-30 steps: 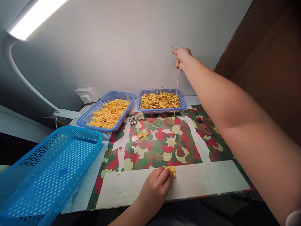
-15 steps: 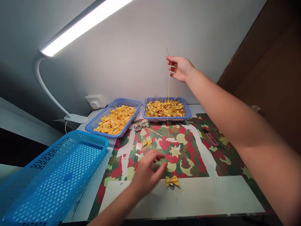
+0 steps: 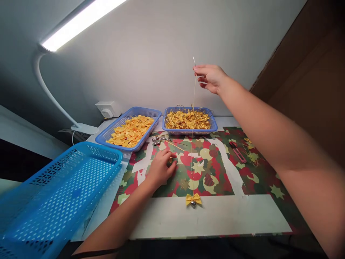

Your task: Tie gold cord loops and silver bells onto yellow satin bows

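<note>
High above the table, my right hand [image 3: 211,77] pinches a needle [image 3: 194,61] whose tip points up. A thin pale thread [image 3: 193,108] runs straight down from it to a yellow ribbon bow with a silver bell [image 3: 193,200] at the white strip along the table's front. My left hand [image 3: 163,166] rests low over the patterned sheet, its fingers curled around a small yellow bow [image 3: 170,160]. Most of that bow is hidden beneath the fingers.
A blue basket of yellow bows [image 3: 101,140] and another of gold-corded bows [image 3: 188,132] stand at the back. On the left is a larger blue basket [image 3: 117,158]. Silver bells [image 3: 157,141] with thin sticks, a pink cutter [image 3: 238,154] and a lamp [image 3: 86,128] are around.
My left hand has moved forward and slightly left, onto the loose yellow bow. My right hand still holds the needle up, with the thread taut. The view has shifted slightly.
</note>
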`<action>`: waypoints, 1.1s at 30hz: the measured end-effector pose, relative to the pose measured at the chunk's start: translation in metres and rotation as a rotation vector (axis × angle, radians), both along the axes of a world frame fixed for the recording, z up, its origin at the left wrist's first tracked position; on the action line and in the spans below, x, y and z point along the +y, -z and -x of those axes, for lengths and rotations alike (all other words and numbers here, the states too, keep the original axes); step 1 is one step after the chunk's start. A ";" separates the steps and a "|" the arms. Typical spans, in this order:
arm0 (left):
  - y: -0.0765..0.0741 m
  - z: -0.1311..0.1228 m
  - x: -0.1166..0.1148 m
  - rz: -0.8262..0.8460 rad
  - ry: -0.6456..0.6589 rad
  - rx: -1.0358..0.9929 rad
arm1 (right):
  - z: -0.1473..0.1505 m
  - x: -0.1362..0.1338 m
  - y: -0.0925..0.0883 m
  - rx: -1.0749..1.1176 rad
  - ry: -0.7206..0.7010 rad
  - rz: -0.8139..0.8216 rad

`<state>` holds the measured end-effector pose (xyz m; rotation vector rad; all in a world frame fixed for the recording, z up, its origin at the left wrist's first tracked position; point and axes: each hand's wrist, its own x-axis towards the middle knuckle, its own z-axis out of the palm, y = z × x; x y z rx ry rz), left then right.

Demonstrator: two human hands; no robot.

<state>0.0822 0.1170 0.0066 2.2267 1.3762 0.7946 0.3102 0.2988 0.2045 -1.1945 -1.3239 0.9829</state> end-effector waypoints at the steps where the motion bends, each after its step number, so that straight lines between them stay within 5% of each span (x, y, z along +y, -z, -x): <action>1: 0.001 0.003 0.001 -0.024 -0.007 0.027 | 0.000 0.003 0.005 -0.087 0.046 0.004; 5: 0.002 0.015 0.005 -0.084 0.005 0.123 | -0.004 0.014 0.026 -0.440 0.192 0.013; 10: 0.005 0.024 0.010 -0.109 0.011 0.193 | 0.001 0.005 0.058 -0.751 0.176 -0.011; 13: 0.009 0.027 0.014 -0.125 -0.038 0.214 | 0.023 -0.027 0.084 -0.956 0.081 -0.124; 17: 0.014 0.030 0.017 -0.138 -0.122 0.232 | 0.059 -0.086 0.128 -1.217 -0.223 -0.184; 21: 0.017 0.029 0.016 -0.142 -0.191 0.239 | 0.080 -0.120 0.160 -1.433 -0.260 -0.085; 27: 0.018 0.026 0.013 -0.145 -0.227 0.246 | 0.083 -0.128 0.173 -1.587 -0.259 0.015; 33: 0.017 0.023 0.013 -0.205 -0.292 0.205 | 0.076 -0.156 0.159 -1.624 -0.167 -0.115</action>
